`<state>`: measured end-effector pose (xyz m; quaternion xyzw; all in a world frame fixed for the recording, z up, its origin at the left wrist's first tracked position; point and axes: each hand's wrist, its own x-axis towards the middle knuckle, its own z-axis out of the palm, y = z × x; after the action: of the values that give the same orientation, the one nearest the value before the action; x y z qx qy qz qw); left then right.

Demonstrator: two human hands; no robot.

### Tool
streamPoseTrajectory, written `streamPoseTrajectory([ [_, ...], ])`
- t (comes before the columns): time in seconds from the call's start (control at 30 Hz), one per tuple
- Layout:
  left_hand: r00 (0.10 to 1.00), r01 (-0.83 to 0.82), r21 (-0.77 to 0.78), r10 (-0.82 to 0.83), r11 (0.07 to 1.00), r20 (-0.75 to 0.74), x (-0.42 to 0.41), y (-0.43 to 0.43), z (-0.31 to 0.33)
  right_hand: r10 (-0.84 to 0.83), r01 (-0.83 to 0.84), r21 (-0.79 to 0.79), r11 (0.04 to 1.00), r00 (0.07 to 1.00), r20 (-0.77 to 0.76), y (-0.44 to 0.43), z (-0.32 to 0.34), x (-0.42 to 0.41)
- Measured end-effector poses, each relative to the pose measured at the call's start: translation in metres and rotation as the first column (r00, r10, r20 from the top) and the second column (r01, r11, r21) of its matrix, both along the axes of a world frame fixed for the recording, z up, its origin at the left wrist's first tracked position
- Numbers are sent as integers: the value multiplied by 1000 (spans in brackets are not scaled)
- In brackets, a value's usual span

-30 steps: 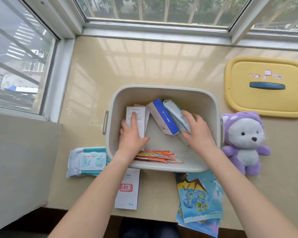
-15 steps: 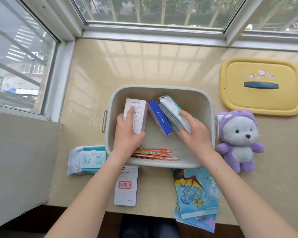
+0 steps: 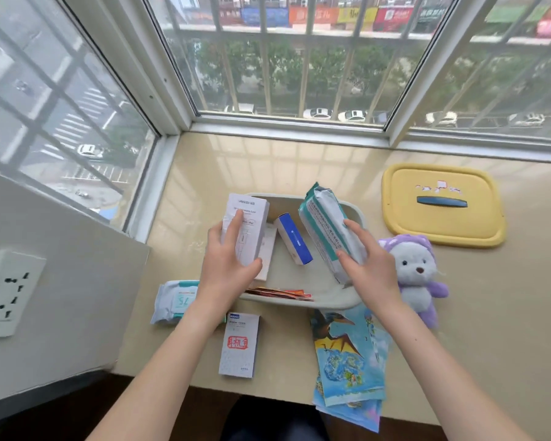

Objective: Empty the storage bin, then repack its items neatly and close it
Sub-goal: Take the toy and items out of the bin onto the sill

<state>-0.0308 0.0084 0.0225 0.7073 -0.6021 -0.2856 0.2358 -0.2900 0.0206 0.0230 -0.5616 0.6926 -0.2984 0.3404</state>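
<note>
Emptying seems under way: over the storage bin (image 3: 333,302) at mid-counter the left hand (image 3: 226,265) grips a white box (image 3: 248,224) and the right hand (image 3: 370,264) clasps a wipes pack (image 3: 326,229), both next needing counter (image 3: 268,167) space outside it, a blue box (image 3: 292,239) lying inside.

- The left hand (image 3: 226,265) has raised the white box (image 3: 247,224) above the storage bin (image 3: 331,302).
- The right hand (image 3: 368,265) has lifted the teal-and-white soft pack (image 3: 328,230) likewise.
</note>
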Motion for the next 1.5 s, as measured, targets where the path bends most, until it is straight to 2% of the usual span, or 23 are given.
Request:
streamPoseTrajectory([
  [0.17,997,-80,-27,79,996,-19,21,41,35,16,-14,-38,999,998,56,24,31,14],
  [0.3,992,-127,-36,128,991,5,49,80,47,91,-86,-66,994,993,78,41,46,33],
  [0.5,967,-239,35,235,970,97,102,134,42,198,-187,-76,979,963,182,59,48,73],
  [0.67,943,-319,48,312,946,114,134,167,28,293,-291,-39,956,938,187,68,40,113],
  [0.93,947,-316,205,296,926,123,155,197,-17,360,-375,45,926,911,199,83,10,159],
  [1.07,941,-336,218,319,916,110,174,208,-41,396,-415,70,907,898,193,91,-14,192],
  [1.2,939,-344,213,330,914,99,195,212,-67,381,-427,150,892,887,263,92,-50,226],
  [1.5,929,-371,217,363,903,75,224,221,-117,434,-461,212,862,886,162,72,-112,267],
])
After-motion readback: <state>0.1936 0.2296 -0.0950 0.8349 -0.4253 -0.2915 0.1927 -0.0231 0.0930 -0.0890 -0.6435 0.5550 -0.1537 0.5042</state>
